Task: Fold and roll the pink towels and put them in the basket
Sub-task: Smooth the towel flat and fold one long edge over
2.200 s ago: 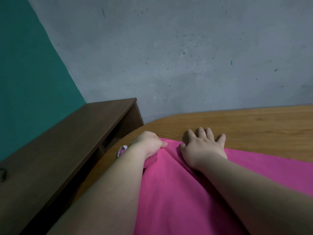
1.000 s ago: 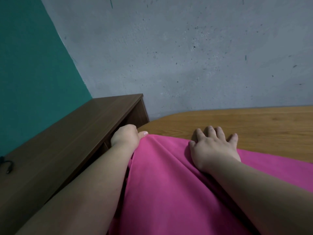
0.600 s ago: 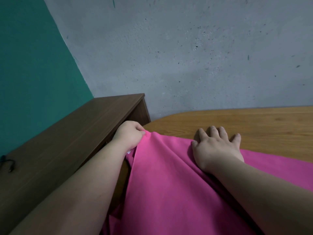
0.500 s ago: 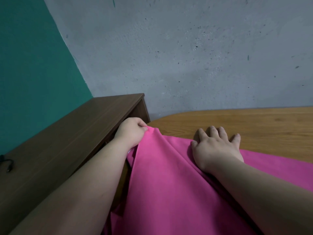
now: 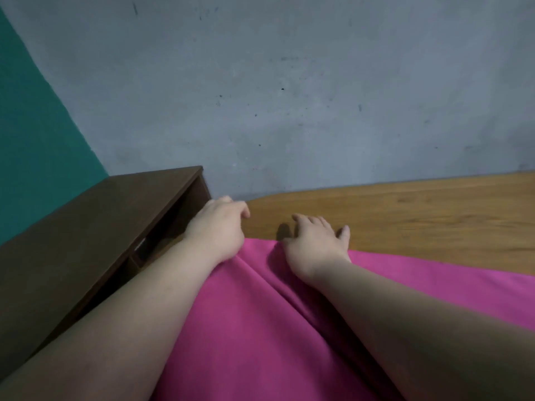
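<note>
Teal wall (image 5: 31,134): fills the far left and meets a grey wall (image 5: 289,82) that runs across the whole back, flecked with dark specks
Dark cabinet (image 5: 95,227): brown wood, low, standing along the teal wall just left of the table; open compartments show on its inner side, their contents too dark to tell
Left hand (image 5: 217,227): at the table's rounded left corner, slightly blurred, knuckles up, fingers curled downward and close together; the heel of the hand lies on the towel's far left corner, but I cannot tell whether the fingers pinch any cloth
Pink towel (image 5: 246,328): spread on the table under both forearms, filling the lower middle and reaching off to the right; a long crease runs from between the two hands toward the viewer
Right hand (image 5: 315,244): palm down on the towel's far edge, fingers straight and spread apart, the fingertips lying past the cloth on the wood
Wooden table (image 5: 419,221): light brown grain, showing beyond the towel's far edge and running up to the grey wall
</note>
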`<state>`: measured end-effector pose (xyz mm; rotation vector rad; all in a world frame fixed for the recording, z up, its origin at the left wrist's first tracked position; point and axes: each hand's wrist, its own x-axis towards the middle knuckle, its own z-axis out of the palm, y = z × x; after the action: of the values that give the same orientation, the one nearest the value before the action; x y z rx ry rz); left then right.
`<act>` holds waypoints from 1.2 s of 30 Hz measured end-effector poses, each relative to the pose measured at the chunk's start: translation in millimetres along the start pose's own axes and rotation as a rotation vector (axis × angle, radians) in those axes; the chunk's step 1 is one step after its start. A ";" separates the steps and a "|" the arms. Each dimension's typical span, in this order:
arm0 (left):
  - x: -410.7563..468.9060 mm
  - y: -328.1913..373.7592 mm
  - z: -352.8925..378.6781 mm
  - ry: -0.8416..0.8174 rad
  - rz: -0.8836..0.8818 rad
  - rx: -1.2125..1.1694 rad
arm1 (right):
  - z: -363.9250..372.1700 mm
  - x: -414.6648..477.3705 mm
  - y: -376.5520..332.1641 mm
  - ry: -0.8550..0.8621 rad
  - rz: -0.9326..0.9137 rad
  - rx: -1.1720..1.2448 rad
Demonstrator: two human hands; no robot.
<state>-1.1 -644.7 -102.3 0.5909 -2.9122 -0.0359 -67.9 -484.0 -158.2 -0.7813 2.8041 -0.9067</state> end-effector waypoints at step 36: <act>3.2 87.5 -12.4 -0.363 0.418 0.265 | -266.4 -85.0 206.7 -0.425 0.071 -0.339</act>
<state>-35.5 -565.2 -84.6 -0.0099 -3.3598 0.3320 -149.1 -159.4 -63.5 -0.7922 2.6019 -0.2140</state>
